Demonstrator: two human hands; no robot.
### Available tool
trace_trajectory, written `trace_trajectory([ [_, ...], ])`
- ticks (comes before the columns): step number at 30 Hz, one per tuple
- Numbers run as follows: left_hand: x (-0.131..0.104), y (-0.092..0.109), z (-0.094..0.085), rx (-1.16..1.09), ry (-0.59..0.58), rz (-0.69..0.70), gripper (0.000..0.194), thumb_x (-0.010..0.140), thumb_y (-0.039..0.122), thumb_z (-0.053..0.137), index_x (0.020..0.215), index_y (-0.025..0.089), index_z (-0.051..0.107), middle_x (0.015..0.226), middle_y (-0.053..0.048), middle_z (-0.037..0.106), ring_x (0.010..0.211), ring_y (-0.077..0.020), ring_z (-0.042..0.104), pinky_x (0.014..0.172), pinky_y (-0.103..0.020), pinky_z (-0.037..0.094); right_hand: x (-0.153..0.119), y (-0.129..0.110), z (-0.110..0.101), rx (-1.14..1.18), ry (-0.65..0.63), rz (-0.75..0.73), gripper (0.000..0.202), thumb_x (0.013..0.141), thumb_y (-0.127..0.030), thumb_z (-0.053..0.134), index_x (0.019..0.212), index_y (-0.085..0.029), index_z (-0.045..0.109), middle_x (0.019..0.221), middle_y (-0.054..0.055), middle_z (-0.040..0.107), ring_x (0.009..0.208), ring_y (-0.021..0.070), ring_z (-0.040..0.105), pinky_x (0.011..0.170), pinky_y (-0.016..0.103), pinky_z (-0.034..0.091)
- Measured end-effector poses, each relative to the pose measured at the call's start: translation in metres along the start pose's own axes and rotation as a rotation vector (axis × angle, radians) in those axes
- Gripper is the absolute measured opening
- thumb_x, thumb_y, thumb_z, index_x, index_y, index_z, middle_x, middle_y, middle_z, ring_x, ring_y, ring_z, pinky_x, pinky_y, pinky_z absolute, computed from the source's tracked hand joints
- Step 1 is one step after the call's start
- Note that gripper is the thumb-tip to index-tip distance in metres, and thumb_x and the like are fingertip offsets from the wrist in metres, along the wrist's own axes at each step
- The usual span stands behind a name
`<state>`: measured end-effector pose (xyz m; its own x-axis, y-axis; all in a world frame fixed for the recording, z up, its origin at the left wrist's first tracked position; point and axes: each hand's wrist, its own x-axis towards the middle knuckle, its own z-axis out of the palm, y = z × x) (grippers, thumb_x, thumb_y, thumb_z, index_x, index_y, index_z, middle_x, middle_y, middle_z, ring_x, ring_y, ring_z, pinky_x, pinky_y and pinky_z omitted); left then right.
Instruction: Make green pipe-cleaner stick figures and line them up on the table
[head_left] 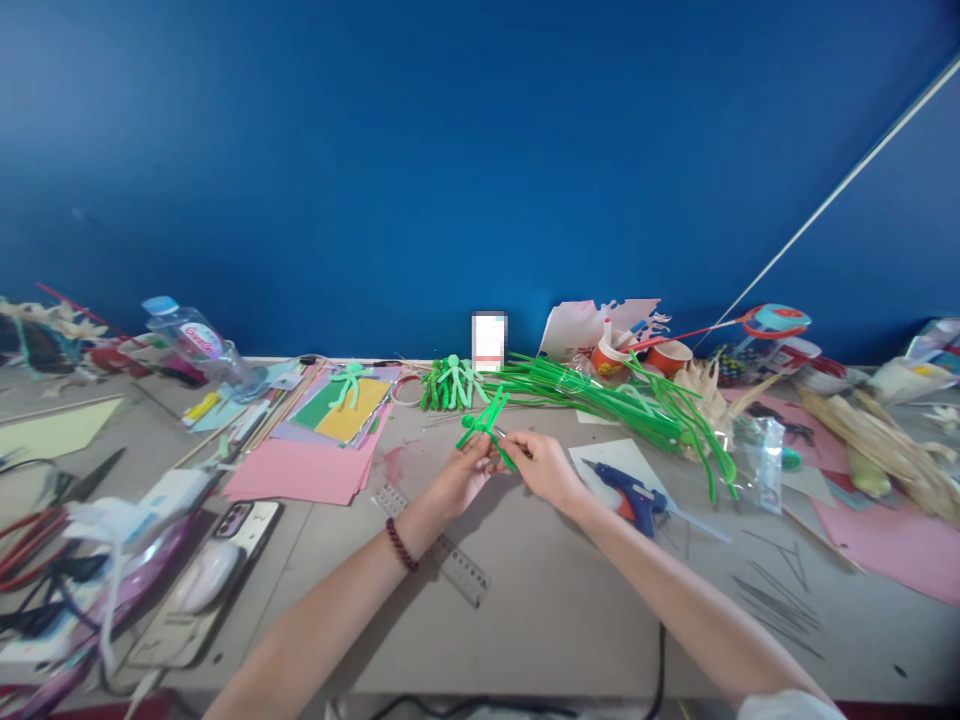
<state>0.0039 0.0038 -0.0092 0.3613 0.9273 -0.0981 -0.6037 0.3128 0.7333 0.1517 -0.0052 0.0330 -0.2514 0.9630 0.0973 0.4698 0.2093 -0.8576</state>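
Green fuzzy-stem figure (489, 420) was held between both hands, just beyond the ruler (466, 575) on the worktop (555, 620). Left hand (466, 478) was grasping its body in the fingers; right hand (545, 468) was pinching one of its lower stems, fingertips together on it. Left forearm, dark red bead bracelet (403, 545) at the wrist, crossed over the ruler and hid its middle part. Farther beyond the ruler stood a cluster of similar figures (454, 383), bunched together near the blue wall (375, 180). Long green stems (645, 425) lay beyond and right of the ruler, a big bundle, partly in clear plastic. Blue glue gun (637, 500) was right of the ruler, on a white sheet (622, 453). Thin dark wires (772, 602) were scattered farther right of the ruler. Pink paper (300, 475) lay left of the ruler and a bit beyond. Phone (169, 635) was well left of the ruler, white mouse (208, 578) resting on it. Plastic bottle (199, 340) leaned, far left and beyond the ruler.
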Motion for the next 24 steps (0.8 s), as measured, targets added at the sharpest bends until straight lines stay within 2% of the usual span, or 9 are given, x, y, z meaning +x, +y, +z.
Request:
trace_trajectory([
  [3,-0.001,-0.001,-0.001,-0.029,0.049,-0.049,0.019,0.072,0.033,0.072,0.073,0.016,0.064,0.072,0.0,0.06,0.068,-0.0102,0.053,0.064,-0.024,0.038,-0.005,-0.001,0.001,-0.405,0.13,-0.136,0.024,0.091,-0.027,0.042,0.084,-0.019,0.064,0.075,0.004,0.065,0.068,0.0152,0.056,0.059,0.023,0.033],
  [6,-0.001,-0.002,-0.001,-0.044,0.059,-0.065,0.017,0.07,0.031,0.073,0.071,0.016,0.065,0.072,-0.001,0.063,0.069,-0.0117,0.055,0.067,-0.025,0.038,-0.01,-0.001,0.006,-0.718,0.132,-0.216,0.027,0.093,-0.023,0.039,0.084,-0.018,0.064,0.075,0.007,0.064,0.072,0.0169,0.056,0.056,0.025,0.03],
  [8,-0.001,-0.003,-0.003,-0.039,0.062,-0.048,0.015,0.069,0.027,0.075,0.069,0.016,0.065,0.07,-0.001,0.063,0.067,-0.0114,0.054,0.066,-0.025,0.038,-0.012,0.001,0.009,-0.809,0.094,-0.273,0.028,0.093,-0.02,0.037,0.083,-0.017,0.063,0.073,0.008,0.063,0.074,0.0174,0.056,0.055,0.026,0.028],
  [11,0.001,-0.004,-0.005,-0.02,0.063,-0.009,0.014,0.066,0.023,0.077,0.068,0.016,0.065,0.071,0.0,0.062,0.068,-0.0113,0.054,0.066,-0.025,0.038,-0.011,0.002,0.01,-0.774,0.068,-0.272,0.028,0.094,-0.023,0.038,0.084,-0.017,0.064,0.073,0.008,0.063,0.074,0.0177,0.055,0.055,0.026,0.028],
  [13,0.001,-0.004,-0.005,-0.009,0.06,0.016,0.016,0.065,0.024,0.078,0.069,0.016,0.065,0.073,0.0,0.063,0.07,-0.0119,0.055,0.066,-0.025,0.038,-0.009,0.001,0.008,-0.63,0.065,-0.211,0.026,0.093,-0.025,0.04,0.085,-0.018,0.064,0.074,0.007,0.063,0.07,0.0167,0.055,0.056,0.025,0.029],
  [16,0.001,-0.001,-0.002,0.004,0.034,0.027,0.02,0.062,0.028,0.08,0.07,0.015,0.066,0.072,-0.001,0.062,0.065,-0.0111,0.053,0.063,-0.025,0.038,-0.003,-0.001,0.003,-0.26,0.007,-0.09,0.026,0.09,-0.028,0.043,0.075,-0.019,0.063,0.068,0.002,0.061,0.061,0.013,0.05,0.056,0.024,0.031],
  [18,0.0,0.001,0.001,0.017,0.001,0.014,0.023,0.06,0.031,0.08,0.071,0.016,0.067,0.07,-0.001,0.062,0.06,-0.0106,0.051,0.059,-0.026,0.038,-0.001,-0.001,0.0,0.049,-0.099,0.05,0.032,0.089,-0.037,0.044,0.068,-0.017,0.06,0.062,0.001,0.057,0.053,0.0101,0.044,0.051,0.023,0.029],
  [21,-0.002,0.005,0.005,0.028,-0.044,-0.008,0.024,0.06,0.034,0.081,0.067,0.016,0.066,0.064,0.0,0.059,0.056,-0.011,0.051,0.058,-0.027,0.04,0.001,0.001,0.001,0.537,-0.328,0.283,0.038,0.08,-0.053,0.053,0.068,-0.016,0.055,0.063,-0.001,0.054,0.045,0.0059,0.033,0.042,0.02,0.019],
  [24,-0.004,0.007,0.006,0.014,-0.091,-0.017,0.026,0.057,0.034,0.082,0.064,0.016,0.065,0.06,0.0,0.059,0.06,-0.0127,0.054,0.064,-0.027,0.042,0.001,0.001,0.004,0.858,-0.468,0.387,0.04,0.064,-0.052,0.071,0.068,-0.017,0.05,0.06,-0.005,0.047,0.043,0.0032,0.025,0.041,0.019,0.013],
])
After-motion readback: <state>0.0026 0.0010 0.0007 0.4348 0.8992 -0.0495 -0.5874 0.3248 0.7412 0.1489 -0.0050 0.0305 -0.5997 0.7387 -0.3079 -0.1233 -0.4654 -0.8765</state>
